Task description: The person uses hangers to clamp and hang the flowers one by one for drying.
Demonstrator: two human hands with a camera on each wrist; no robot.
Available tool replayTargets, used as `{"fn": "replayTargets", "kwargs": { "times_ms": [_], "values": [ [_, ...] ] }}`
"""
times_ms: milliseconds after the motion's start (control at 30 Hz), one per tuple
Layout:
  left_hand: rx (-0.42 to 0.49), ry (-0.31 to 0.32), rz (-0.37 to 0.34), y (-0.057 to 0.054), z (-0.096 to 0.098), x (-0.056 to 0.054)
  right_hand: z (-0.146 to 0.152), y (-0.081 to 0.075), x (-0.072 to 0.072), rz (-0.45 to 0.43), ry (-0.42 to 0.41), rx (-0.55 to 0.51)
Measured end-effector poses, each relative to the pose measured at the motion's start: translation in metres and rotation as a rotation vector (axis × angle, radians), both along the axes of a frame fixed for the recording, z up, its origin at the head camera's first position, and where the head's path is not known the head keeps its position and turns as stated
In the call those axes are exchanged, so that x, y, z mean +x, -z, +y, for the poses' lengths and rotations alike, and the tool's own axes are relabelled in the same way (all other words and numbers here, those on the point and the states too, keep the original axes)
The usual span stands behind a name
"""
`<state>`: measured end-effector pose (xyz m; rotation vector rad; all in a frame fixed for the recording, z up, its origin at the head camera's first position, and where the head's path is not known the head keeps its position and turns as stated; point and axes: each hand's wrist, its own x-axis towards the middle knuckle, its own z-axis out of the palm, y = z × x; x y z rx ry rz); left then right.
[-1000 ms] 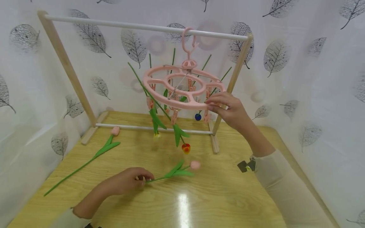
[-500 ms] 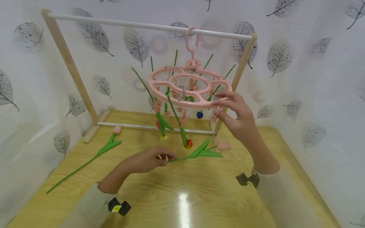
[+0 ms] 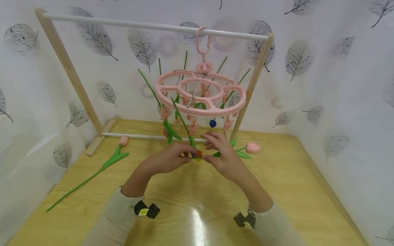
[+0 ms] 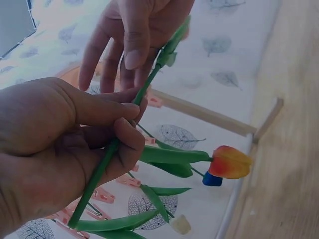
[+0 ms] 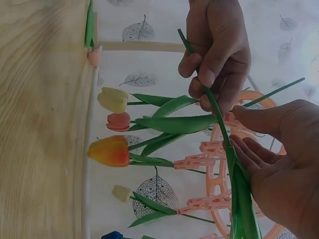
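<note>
My left hand [image 3: 169, 159] pinches the green stem of a pink tulip [image 3: 253, 148] between thumb and fingers, below the leaves. Its bloom points to the right. My right hand [image 3: 226, 160] is beside that stem near the leaves, thumb and fingers spread apart without gripping it, as the right wrist view shows. Just behind both hands hangs a round pink clip hanger [image 3: 221, 112]. Several tulips hang bloom-down from its clips, among them a red-orange tulip [image 4: 230, 162], a pale yellow one [image 5: 113, 100] and a blue one [image 3: 213, 123].
A second pink tulip [image 3: 100, 171] lies on the wooden table [image 3: 172, 212] at the left. The hanger's hook hangs on the white rod [image 3: 123, 23] of a wood-framed stand [image 3: 70, 71]. Behind it is a white curtain [image 3: 295, 99] with a leaf print.
My left hand has carried the pink tulip up and to the right, toward the hanger. My right hand has left the hanger's rim and come down beside the tulip's stem.
</note>
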<state>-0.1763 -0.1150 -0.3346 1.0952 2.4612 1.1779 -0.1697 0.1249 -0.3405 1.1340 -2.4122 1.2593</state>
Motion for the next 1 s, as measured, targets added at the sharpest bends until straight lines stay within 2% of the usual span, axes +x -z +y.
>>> {"fn": "replayTargets", "kwargs": {
  "times_ms": [233, 500, 733, 900, 1000],
  "values": [
    [0.029, 0.007, -0.01, 0.002, 0.002, -0.002, -0.001, 0.004, 0.001, 0.019, 0.005, 0.06],
    [-0.005, -0.047, -0.07, 0.002, 0.009, 0.002, -0.009, 0.013, 0.001, 0.063, 0.019, 0.071],
    [0.029, -0.051, -0.121, 0.003, 0.004, 0.001, -0.01, 0.009, 0.003, -0.005, 0.032, 0.111],
    [-0.003, -0.058, -0.139, -0.001, -0.01, 0.001, -0.008, 0.007, 0.001, -0.059, 0.007, 0.143],
    [-0.026, -0.083, -0.136, -0.004, -0.02, 0.0, -0.005, 0.007, -0.001, -0.092, 0.002, 0.158]
  ]
}}
